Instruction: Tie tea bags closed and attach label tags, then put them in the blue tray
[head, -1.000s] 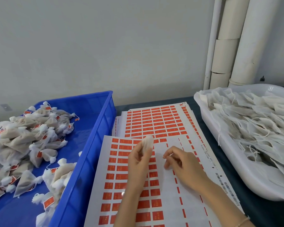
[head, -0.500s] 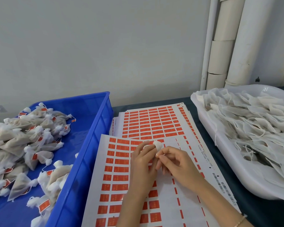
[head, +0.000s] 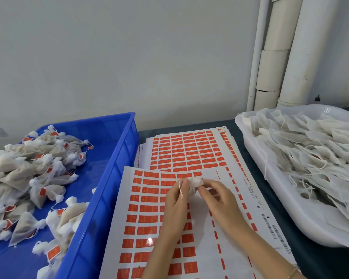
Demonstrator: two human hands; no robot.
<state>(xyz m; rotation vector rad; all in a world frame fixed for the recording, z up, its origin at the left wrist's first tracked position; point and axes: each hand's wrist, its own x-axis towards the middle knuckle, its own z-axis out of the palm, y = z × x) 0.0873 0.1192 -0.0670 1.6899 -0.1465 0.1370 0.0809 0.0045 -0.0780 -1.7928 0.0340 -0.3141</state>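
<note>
- The tea bag (head: 195, 182) is low in the centre of the view, just above the label sheet and caught between both hands. Only its white bunched top shows; the filled body is hidden behind the fingers.
- It looks very light and soft, a thin mesh pouch that would crush or tear under a hard squeeze. The gathered neck is probably the safest place to hold it, rather than the belly.
- Its string (head: 181, 189) is thin and limp. It lies over the left fingers and trails toward six o'clock. I would expect it to slip easily, so a pinch close to the neck should give the most control. Whether a knot is made yet cannot be told.
- The left hand (head: 174, 208), at seven o'clock of the bag, has its fingers curled round the bag.
- The right hand (head: 218, 200), at four o'clock, pinches the tuft at the top with its fingertips.
- The label sheet (head: 149, 218) lies flat under the hands, with rows of orange stickers on its left part and bare backing to their right.
- More sheets (head: 185, 150) are stacked at twelve o'clock.
- The blue tray (head: 117, 158) stands at nine o'clock and holds a pile of finished bags (head: 28, 168).
- The white tub (head: 270, 188) at three o'clock is heaped with flat untied bags (head: 310, 154).
</note>
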